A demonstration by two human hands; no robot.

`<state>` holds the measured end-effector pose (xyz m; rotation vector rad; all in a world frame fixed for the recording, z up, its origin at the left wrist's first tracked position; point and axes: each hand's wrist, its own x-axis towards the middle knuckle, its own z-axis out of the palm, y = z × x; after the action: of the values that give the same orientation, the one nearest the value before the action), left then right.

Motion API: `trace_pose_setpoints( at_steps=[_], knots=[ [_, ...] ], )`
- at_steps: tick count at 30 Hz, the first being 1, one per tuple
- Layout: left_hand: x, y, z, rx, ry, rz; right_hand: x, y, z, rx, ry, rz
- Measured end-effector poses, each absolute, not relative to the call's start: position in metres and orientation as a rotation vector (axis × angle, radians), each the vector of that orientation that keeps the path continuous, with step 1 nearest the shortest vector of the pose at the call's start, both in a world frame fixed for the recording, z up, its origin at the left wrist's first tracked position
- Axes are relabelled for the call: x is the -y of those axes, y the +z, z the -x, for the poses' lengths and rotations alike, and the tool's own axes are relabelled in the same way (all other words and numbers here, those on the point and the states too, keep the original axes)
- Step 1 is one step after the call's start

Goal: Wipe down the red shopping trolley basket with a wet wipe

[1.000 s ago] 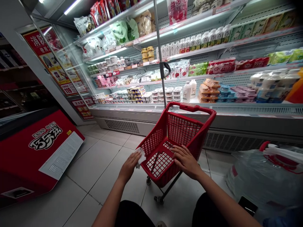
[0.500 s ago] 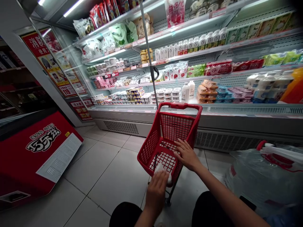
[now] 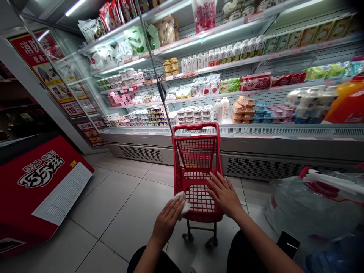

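Observation:
A red plastic shopping cart stands upright before me with its handle on the far side. My left hand is closed on a white cloth or tissue, which lies against the basket's near left corner. Fingers spread, my right hand is at the cart's right side, over the basket's edge; whether the palm touches the rim is hidden. Through the basket's grid I see the floor. Two dark wheels show under the near end.
Behind the cart runs a refrigerated display case stocked with dairy goods. A red freezer chest is at left. Large water containers in clear plastic stand at right, with a dark phone-like object near them.
The cart has swung from a slant to face me nearly straight on. My left hand has moved left with the white cloth, from the near edge to the near left corner.

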<state>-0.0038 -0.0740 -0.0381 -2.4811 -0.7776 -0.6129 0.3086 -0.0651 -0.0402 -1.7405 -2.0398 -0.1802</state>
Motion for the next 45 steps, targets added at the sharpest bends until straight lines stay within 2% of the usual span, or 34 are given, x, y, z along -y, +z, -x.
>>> trace_pose_setpoints(
  at_steps=[5, 9, 14, 21, 25, 31, 34, 40, 45],
  knots=[
    [0.091, -0.058, -0.021, 0.985, -0.735, 2.377, 0.073, -0.05, -0.276, 2.015, -0.295, 1.729],
    [0.099, -0.061, -0.03, 0.911, -0.688, 2.455, 0.084, -0.055, -0.268, 2.061, -0.373, 1.642],
    [0.058, -0.037, 0.004, 0.643, -0.594, 2.678, 0.083, -0.053, -0.293, 2.143, -0.398, 1.567],
    [0.002, -0.029, -0.013, 1.033, -0.803, 2.711, 0.069, -0.055, -0.309, 2.151, -0.309, 1.613],
    [0.038, -0.047, -0.034, 1.125, -0.904, 2.651, 0.063, -0.047, -0.291, 1.961, -0.218, 1.777],
    [0.095, -0.063, -0.053, 0.755, -0.733, 2.718, 0.07, -0.045, -0.276, 1.998, -0.16, 1.692],
    [0.071, -0.049, -0.053, 0.621, -0.662, 2.78, 0.073, -0.048, -0.288, 2.009, -0.139, 1.718],
    [-0.001, -0.021, -0.059, 0.954, -0.761, 2.664, 0.07, -0.046, -0.306, 2.052, -0.158, 1.699],
    [0.023, -0.037, -0.078, 0.888, -0.827, 2.647, 0.069, -0.044, -0.317, 2.058, -0.194, 1.667]
  ],
)
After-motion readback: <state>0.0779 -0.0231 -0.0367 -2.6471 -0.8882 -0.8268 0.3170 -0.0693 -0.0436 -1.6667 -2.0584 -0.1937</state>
